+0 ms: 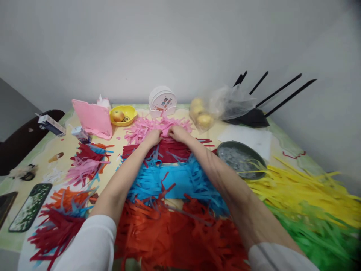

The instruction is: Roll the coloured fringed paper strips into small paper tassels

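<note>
Both arms reach to the far part of the table, where a pink fringed tissue paper sheet (135, 131) lies. My left hand (154, 137) has its fingers closed in a pinch on the near middle of this sheet. Close to its right, my right hand (177, 133) pinches the same pink paper with curled fingers. Just below the hands lies a dark red fringed tissue sheet (176, 151). Nearer to me are a blue fringed sheet (176, 178) and a wide orange-red one (169, 233). My forearms cover parts of the sheets.
Yellow strips (304, 188) and green strips (313, 233) lie at right, beside a dark green bowl (263, 160). Bagged fruit (203, 119) and a white round holder (163, 101) stand behind. Left are a pink stand (94, 118), yellow dish (130, 113), tassels (84, 162) and phone (31, 207).
</note>
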